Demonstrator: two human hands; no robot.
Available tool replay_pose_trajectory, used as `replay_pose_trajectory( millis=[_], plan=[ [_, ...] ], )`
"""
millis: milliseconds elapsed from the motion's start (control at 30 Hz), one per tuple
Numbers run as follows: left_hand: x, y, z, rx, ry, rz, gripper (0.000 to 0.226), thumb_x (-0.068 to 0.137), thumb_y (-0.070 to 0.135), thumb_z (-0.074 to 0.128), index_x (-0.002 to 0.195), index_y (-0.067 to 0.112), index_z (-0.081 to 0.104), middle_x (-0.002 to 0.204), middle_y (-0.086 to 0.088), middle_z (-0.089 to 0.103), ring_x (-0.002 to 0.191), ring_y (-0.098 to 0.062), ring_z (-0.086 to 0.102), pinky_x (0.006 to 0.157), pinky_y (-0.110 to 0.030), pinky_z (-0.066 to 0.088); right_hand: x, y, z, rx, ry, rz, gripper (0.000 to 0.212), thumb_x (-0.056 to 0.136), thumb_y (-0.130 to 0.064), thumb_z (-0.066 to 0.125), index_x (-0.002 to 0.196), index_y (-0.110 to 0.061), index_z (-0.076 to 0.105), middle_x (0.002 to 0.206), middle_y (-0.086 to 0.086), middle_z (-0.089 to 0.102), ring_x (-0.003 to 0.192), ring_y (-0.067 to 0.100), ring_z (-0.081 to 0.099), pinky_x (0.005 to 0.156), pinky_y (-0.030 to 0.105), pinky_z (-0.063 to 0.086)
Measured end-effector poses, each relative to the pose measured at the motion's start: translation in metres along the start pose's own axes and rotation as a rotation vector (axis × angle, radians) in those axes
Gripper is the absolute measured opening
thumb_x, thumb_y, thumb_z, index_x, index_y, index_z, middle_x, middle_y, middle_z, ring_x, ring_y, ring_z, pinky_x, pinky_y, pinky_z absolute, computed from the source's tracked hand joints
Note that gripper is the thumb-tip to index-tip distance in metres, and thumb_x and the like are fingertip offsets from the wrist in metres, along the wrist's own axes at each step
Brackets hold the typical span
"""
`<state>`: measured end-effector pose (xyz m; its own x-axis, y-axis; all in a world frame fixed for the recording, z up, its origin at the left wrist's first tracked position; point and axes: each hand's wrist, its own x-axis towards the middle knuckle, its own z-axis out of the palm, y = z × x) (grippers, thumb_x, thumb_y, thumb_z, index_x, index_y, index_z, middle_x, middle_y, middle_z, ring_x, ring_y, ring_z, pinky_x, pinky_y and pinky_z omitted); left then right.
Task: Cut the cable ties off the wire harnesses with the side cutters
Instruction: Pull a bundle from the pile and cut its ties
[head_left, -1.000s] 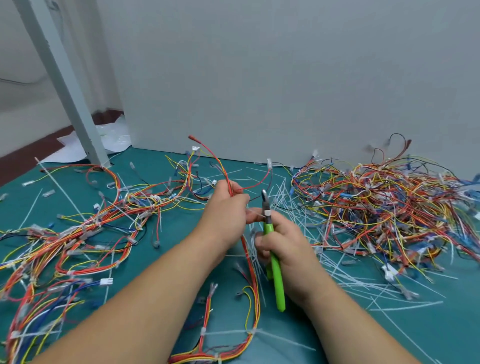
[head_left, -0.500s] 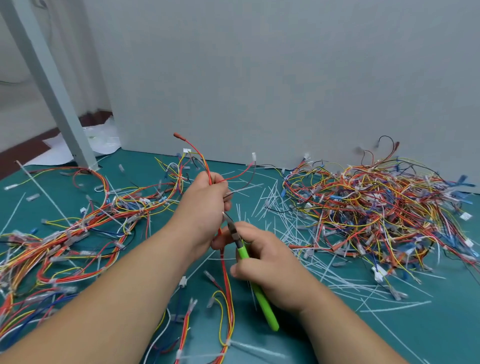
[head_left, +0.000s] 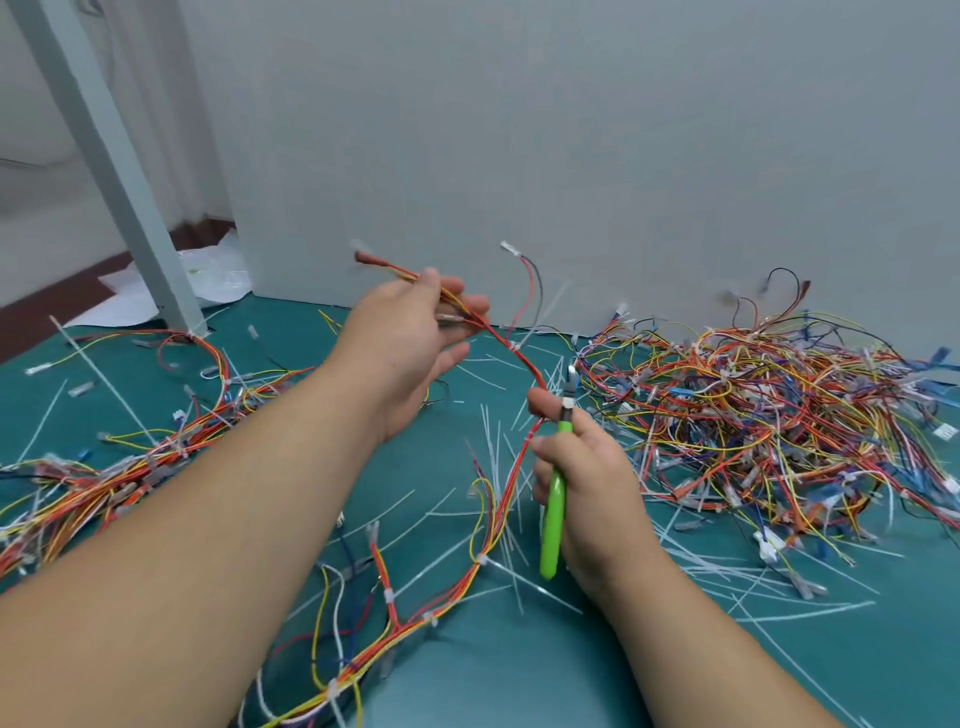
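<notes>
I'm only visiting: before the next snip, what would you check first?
1. The right hand grips the side cutters: ok.
2. The left hand holds the wire harness, which is stretched between both hands: ok.
3. A white cable tie shows on the stretch between the hands: ok.
4. The cutter tips are set on that tie: not ok, they point up beside the harness.
5. Blades open enough to bite: cannot tell.
</notes>
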<state>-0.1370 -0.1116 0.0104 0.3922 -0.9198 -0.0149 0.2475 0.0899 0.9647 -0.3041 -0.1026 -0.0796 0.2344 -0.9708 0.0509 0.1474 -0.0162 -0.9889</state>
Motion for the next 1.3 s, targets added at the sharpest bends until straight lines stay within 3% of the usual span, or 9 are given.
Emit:
replay_pose_trajectory(
  millis=[167, 400, 500, 633, 767, 967, 1033, 1133, 1300],
  plan=[
    [0.008, 0.002, -0.002, 0.182, 0.059, 0.172, 0.031, 0.111, 0.031, 0.035, 0.092, 0.019, 0.057, 0.061, 0.003, 0.066, 0.062, -0.017, 0.069, 0.061, -0.030, 0.055, 0.003, -0.002, -0.003, 0.184, 0.038, 0.051, 0.043, 0.073, -0.025, 0.059, 0.113, -0.021, 0.073, 0.069, 0.001, 0.044, 0.057, 0.010, 0.041, 0.053, 0.026, 0.033],
    [-0.006, -0.047, -0.021, 0.677, 0.095, 0.403, 0.028, 0.105, 0.033, 0.050, 0.083, 0.033, 0.068, 0.050, 0.011, 0.033, 0.048, -0.009, 0.028, 0.047, -0.028, 0.022, 0.002, -0.007, -0.006, 0.238, 0.173, -0.202, 0.031, 0.085, -0.027, 0.053, 0.104, -0.040, 0.074, 0.101, -0.010, 0.063, 0.071, 0.010, 0.051, 0.061, 0.027, 0.044],
    [-0.017, -0.068, -0.017, 0.693, 0.082, 0.411, 0.032, 0.106, 0.033, 0.047, 0.081, 0.021, 0.062, 0.053, 0.011, 0.035, 0.050, -0.009, 0.031, 0.048, -0.025, 0.025, 0.001, -0.006, -0.002, 0.241, 0.111, -0.214, 0.030, 0.086, -0.039, 0.055, 0.114, -0.042, 0.067, 0.085, -0.005, 0.054, 0.069, 0.013, 0.048, 0.068, 0.034, 0.043],
    [-0.022, -0.082, -0.012, 0.501, 0.036, 0.227, 0.024, 0.107, 0.023, 0.044, 0.112, 0.027, 0.066, 0.063, 0.006, 0.045, 0.065, -0.018, 0.045, 0.063, -0.032, 0.039, -0.002, -0.004, 0.000, 0.098, 0.056, -0.208, 0.043, 0.077, -0.051, 0.062, 0.120, -0.049, 0.054, 0.087, -0.003, 0.044, 0.069, 0.013, 0.043, 0.063, 0.033, 0.042],
    [-0.023, -0.076, 0.002, 0.328, -0.030, 0.112, 0.031, 0.108, 0.016, 0.039, 0.129, 0.020, 0.062, 0.069, 0.004, 0.048, 0.066, -0.016, 0.049, 0.064, -0.027, 0.041, -0.005, -0.002, 0.003, 0.078, 0.000, -0.255, 0.068, 0.064, -0.038, 0.073, 0.125, -0.039, 0.043, 0.111, 0.005, 0.042, 0.096, 0.018, 0.045, 0.081, 0.035, 0.043],
    [-0.016, -0.043, 0.021, 0.097, -0.090, 0.096, 0.026, 0.109, 0.013, 0.042, 0.115, 0.024, 0.065, 0.084, 0.001, 0.060, 0.067, -0.007, 0.063, 0.057, -0.018, 0.049, -0.009, -0.005, 0.002, -0.095, -0.017, -0.267, 0.052, 0.065, -0.043, 0.072, 0.111, -0.023, 0.060, 0.092, 0.008, 0.056, 0.075, 0.016, 0.053, 0.075, 0.036, 0.046],
    [-0.012, -0.032, 0.022, -0.002, -0.104, 0.007, 0.023, 0.108, 0.014, 0.044, 0.109, 0.020, 0.066, 0.091, -0.003, 0.063, 0.073, -0.012, 0.069, 0.061, -0.022, 0.055, -0.010, -0.006, 0.000, -0.274, -0.024, -0.282, 0.050, 0.065, -0.045, 0.072, 0.110, -0.028, 0.061, 0.109, 0.008, 0.057, 0.083, 0.014, 0.056, 0.081, 0.034, 0.048],
    [-0.008, -0.024, 0.018, -0.121, -0.143, -0.097, 0.020, 0.107, 0.013, 0.048, 0.108, 0.015, 0.068, 0.093, -0.006, 0.067, 0.071, -0.016, 0.073, 0.065, -0.026, 0.060, -0.009, -0.004, 0.002, -0.535, 0.000, -0.346, 0.047, 0.066, -0.039, 0.076, 0.109, -0.030, 0.061, 0.141, -0.005, 0.034, 0.097, -0.017, 0.051, 0.088, 0.006, 0.038],
    [-0.010, -0.019, 0.009, -0.208, -0.164, -0.154, 0.021, 0.107, 0.012, 0.046, 0.113, 0.009, 0.066, 0.097, -0.008, 0.070, 0.077, -0.019, 0.076, 0.072, -0.030, 0.063, -0.008, -0.002, 0.008, -0.581, 0.012, -0.309, 0.052, 0.072, -0.035, 0.072, 0.120, -0.019, 0.061, 0.124, -0.002, 0.048, 0.086, -0.010, 0.055, 0.077, 0.003, 0.037]
  ],
)
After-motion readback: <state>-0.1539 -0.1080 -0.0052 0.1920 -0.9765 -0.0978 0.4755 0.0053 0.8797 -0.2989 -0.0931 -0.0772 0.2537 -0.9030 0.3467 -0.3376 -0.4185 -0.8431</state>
